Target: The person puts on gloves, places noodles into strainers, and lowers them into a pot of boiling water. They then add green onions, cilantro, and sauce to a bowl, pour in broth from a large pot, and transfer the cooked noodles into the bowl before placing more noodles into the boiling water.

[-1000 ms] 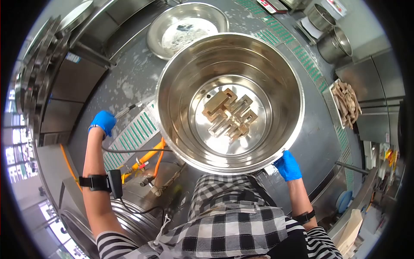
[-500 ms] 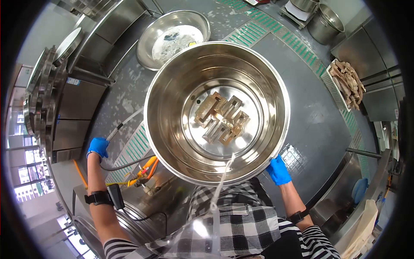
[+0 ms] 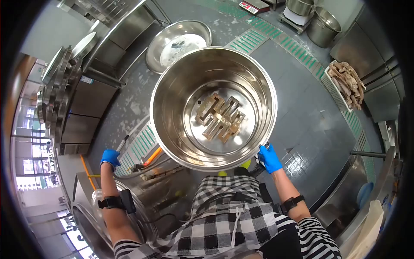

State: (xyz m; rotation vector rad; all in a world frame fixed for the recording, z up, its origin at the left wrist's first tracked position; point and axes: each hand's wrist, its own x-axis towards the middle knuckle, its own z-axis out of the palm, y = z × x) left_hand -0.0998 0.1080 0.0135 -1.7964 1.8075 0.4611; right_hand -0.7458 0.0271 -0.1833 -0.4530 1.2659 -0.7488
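A large steel pot (image 3: 172, 82) fills the middle of the view, open side up. A brass-coloured metal grate (image 3: 219, 117) lies on its bottom. My right hand (image 3: 270, 158), in a blue glove, grips the pot's rim at its near right edge. My left hand (image 3: 111, 158), also blue-gloved, is out to the left and closed on the end of a grey hose (image 3: 127, 137) with a metal tip. A black band with a small device (image 3: 116, 202) sits on my left forearm.
A wide steel basin (image 3: 156, 41) with white residue sits on the grey floor behind the pot. Green drain grates (image 3: 267, 36) cross the floor. A tray of brown pieces (image 3: 347, 84) stands right. Steel pots (image 3: 321, 19) stand far back. Orange hoses (image 3: 152, 156) lie by a steel unit at left.
The pot has moved slightly away and looks smaller. My left hand has dropped lower with the hose. My right hand has stayed on the rim.
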